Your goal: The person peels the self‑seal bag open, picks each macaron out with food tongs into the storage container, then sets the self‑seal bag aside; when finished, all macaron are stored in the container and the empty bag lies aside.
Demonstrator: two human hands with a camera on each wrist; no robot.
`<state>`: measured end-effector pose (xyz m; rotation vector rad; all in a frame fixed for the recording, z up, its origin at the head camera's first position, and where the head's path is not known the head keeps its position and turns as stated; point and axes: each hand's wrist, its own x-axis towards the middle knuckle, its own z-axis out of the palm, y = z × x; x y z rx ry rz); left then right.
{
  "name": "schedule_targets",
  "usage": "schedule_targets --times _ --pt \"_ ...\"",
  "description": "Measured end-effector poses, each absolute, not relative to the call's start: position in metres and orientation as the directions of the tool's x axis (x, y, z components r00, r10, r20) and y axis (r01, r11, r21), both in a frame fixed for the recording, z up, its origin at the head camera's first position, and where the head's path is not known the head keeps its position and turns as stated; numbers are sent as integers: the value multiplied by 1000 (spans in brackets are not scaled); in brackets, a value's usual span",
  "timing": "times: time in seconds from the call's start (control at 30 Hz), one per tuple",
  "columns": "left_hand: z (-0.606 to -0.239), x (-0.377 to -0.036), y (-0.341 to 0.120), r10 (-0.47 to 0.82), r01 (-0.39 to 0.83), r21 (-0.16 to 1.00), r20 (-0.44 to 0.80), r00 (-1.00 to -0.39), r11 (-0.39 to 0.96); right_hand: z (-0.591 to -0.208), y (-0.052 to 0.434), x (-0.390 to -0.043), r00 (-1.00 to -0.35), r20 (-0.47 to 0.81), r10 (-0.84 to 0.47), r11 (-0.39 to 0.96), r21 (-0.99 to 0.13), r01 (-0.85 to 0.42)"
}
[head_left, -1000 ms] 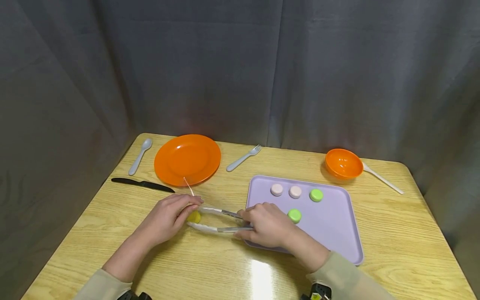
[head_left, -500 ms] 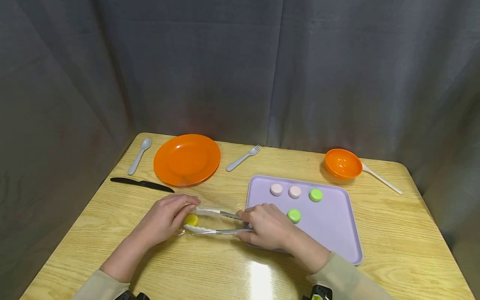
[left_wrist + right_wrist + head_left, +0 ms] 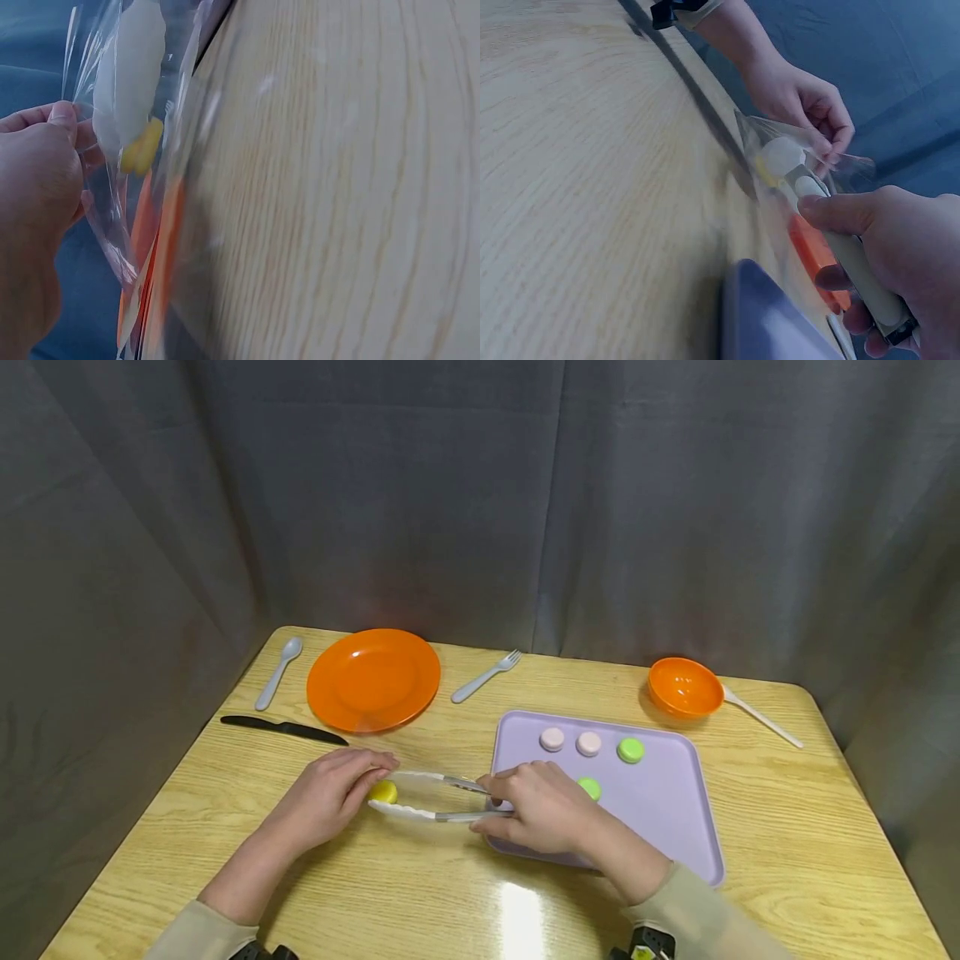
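yellow macaron in tongs, going into a clear bag

yellow macaron [image 3: 384,792] sits between the tips of the tongs [image 3: 427,797], just above the bench [image 3: 375,893], left of the purple tray [image 3: 675,827]. in the wrist views we see a clear plastic bag [image 3: 112,187] around the tong tips and the macaron; in the head view the bag is nearly invisible.

handling, as we judge it: small and light, likely a smooth rounded shell, so it may slip or roll if the tong tips loosen. take it across the flat faces or by the rim, with gentle pressure; if it is a real pastry it would crush. the bag is thin, limp and slick, best held by its mouth edge.

our left hand [image 3: 330,797] has fingers curled, thumb and fingertips pinching the bag's edge beside the macaron. our right hand [image 3: 536,806] is wrapped around the tong handles, squeezing them partly together; the tips are not fully closed, with the macaron between them.

on the tray: two pink macarons [image 3: 570,742] and a green macaron [image 3: 631,749] in a row, another green macaron [image 3: 591,787] partly behind the right hand. farther back: orange plate [image 3: 373,678], spoon [image 3: 278,672], fork [image 3: 487,675], black knife [image 3: 283,729], orange bowl [image 3: 684,687] with a white utensil beside it.
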<state>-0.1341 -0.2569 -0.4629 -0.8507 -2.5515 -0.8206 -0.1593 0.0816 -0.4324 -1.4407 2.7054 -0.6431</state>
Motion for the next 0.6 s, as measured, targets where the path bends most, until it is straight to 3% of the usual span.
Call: schedule_targets --times 0.6 --pt "-461 -134 -269 409 589 391 453 -792 707 -413 168 -154 -648 239 -723 562 -342 -753"
